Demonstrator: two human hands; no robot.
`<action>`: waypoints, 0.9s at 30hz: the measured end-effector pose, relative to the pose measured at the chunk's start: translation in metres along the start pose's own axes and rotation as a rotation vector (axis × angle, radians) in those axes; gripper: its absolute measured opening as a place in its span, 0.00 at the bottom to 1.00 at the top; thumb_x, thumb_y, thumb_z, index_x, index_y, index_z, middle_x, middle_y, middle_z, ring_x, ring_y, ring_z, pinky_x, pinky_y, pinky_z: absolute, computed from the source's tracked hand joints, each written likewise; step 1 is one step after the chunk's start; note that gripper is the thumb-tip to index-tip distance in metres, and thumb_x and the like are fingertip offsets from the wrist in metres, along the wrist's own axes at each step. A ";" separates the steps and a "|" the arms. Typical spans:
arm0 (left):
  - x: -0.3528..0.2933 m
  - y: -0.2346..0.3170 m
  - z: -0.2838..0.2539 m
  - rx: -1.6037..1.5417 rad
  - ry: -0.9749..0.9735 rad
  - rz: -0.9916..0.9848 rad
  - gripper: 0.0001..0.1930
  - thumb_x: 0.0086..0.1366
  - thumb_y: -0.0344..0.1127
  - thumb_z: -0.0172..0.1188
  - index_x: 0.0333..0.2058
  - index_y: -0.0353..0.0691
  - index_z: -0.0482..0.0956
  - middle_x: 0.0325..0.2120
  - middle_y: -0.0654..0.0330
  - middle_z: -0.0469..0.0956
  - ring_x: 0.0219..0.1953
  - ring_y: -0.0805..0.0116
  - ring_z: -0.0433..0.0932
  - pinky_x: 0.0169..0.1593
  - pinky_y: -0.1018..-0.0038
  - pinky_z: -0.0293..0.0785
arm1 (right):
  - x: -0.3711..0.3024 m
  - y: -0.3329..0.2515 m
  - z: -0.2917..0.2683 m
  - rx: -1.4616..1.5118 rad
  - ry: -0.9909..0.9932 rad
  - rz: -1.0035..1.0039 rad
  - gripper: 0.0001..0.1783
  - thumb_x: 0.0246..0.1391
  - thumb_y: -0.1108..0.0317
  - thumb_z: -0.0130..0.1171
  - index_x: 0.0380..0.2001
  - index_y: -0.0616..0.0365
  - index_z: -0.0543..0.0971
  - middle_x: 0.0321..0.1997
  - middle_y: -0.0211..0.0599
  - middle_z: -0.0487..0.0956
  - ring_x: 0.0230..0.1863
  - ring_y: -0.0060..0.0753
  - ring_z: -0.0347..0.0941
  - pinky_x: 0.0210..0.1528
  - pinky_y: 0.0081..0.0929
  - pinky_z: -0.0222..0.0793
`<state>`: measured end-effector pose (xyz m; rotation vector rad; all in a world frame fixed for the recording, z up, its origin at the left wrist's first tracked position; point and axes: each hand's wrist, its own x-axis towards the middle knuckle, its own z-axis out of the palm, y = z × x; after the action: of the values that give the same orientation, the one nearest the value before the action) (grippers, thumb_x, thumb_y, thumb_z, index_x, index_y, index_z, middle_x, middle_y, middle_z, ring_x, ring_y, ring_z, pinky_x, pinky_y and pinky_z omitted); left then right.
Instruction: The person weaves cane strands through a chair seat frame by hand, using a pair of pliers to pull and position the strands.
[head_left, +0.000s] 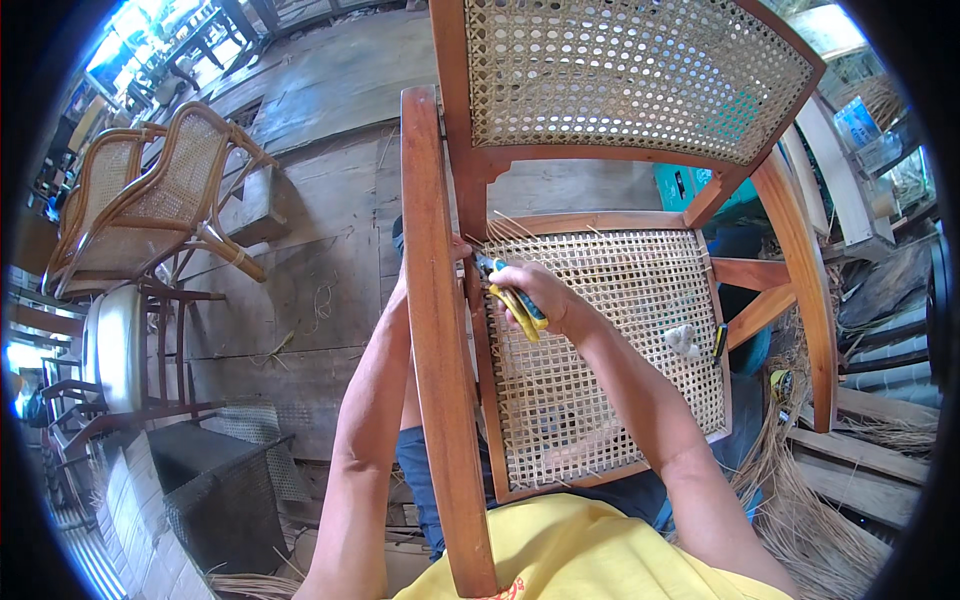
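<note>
A wooden armchair point(440, 330) with a woven cane seat point(610, 340) and cane back point(630, 70) stands in front of me. My right hand point(535, 295) is closed around pliers with yellow and blue handles point(515, 300), their tip at the seat's left rear corner where loose cane ends stick up. My left hand point(458, 250) reaches behind the left armrest to the same corner and is mostly hidden by the wood; whether it holds anything I cannot tell.
A small white lump point(683, 340) and a dark tool point(720, 340) lie at the seat's right edge. Two cane armchairs point(150, 200) stand at the left. Loose cane strands point(810, 500) pile at lower right. Plank floor point(320, 300) lies beyond.
</note>
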<state>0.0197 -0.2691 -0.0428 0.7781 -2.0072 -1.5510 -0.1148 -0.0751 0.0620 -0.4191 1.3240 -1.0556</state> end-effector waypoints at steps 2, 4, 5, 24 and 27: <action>-0.001 0.009 -0.004 0.003 0.014 -0.022 0.12 0.61 0.38 0.73 0.37 0.37 0.84 0.30 0.61 0.82 0.33 0.71 0.78 0.37 0.72 0.73 | -0.007 -0.003 0.000 -0.068 -0.014 -0.069 0.16 0.62 0.56 0.58 0.41 0.59 0.75 0.28 0.34 0.78 0.23 0.23 0.77 0.24 0.21 0.74; -0.006 0.020 -0.015 0.016 0.047 -0.102 0.13 0.61 0.39 0.73 0.38 0.37 0.84 0.32 0.61 0.82 0.34 0.71 0.78 0.38 0.72 0.74 | -0.021 -0.003 -0.002 -0.139 0.009 -0.108 0.18 0.61 0.55 0.59 0.43 0.58 0.75 0.27 0.32 0.77 0.24 0.24 0.77 0.26 0.24 0.74; -0.009 0.026 -0.020 0.023 0.063 -0.143 0.13 0.61 0.39 0.73 0.39 0.37 0.84 0.33 0.61 0.82 0.35 0.71 0.78 0.39 0.72 0.74 | -0.033 0.000 -0.004 -0.413 0.097 -0.101 0.21 0.60 0.52 0.60 0.47 0.57 0.74 0.28 0.32 0.77 0.25 0.27 0.76 0.28 0.29 0.73; 0.017 -0.008 -0.027 0.350 -0.509 0.285 0.11 0.67 0.34 0.64 0.46 0.39 0.85 0.47 0.56 0.83 0.49 0.63 0.81 0.54 0.65 0.78 | 0.038 0.044 0.003 -1.014 0.676 -0.890 0.07 0.57 0.67 0.64 0.37 0.57 0.82 0.37 0.39 0.77 0.42 0.44 0.74 0.47 0.39 0.72; 0.021 -0.013 -0.026 0.378 -0.492 0.575 0.10 0.68 0.33 0.61 0.45 0.39 0.85 0.48 0.56 0.83 0.50 0.60 0.81 0.55 0.65 0.77 | 0.050 0.044 0.002 -1.025 0.672 -0.809 0.06 0.54 0.69 0.67 0.34 0.58 0.85 0.31 0.38 0.76 0.39 0.42 0.73 0.43 0.39 0.71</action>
<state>0.0247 -0.3043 -0.0486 -0.1042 -2.6143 -1.0995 -0.1016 -0.0939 -0.0004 -1.5600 2.3787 -1.1192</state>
